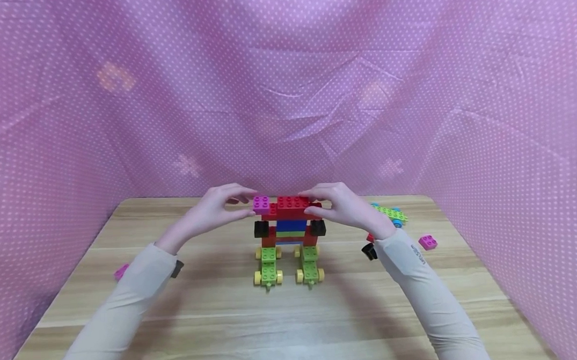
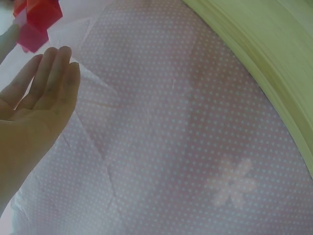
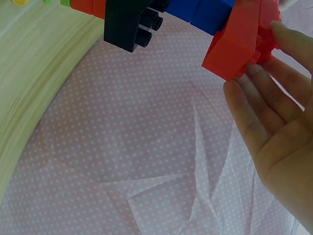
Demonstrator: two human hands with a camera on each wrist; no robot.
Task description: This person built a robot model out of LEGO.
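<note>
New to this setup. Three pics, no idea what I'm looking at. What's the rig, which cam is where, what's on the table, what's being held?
No machine here: a person works with bare hands. The wide picture comes from a head-worn camera; the other two from cameras on each wrist, looking past the palms at the pink dotted cloth.

On the wooden table stands a brick model: red, blue and black bricks on two green wheeled bases. The left hand touches its magenta brick; the right hand touches the red top at the other end. Fingers look fairly straight, no closed grip.

Loose bricks lie at the right, including a magenta one and a green plate.
</note>
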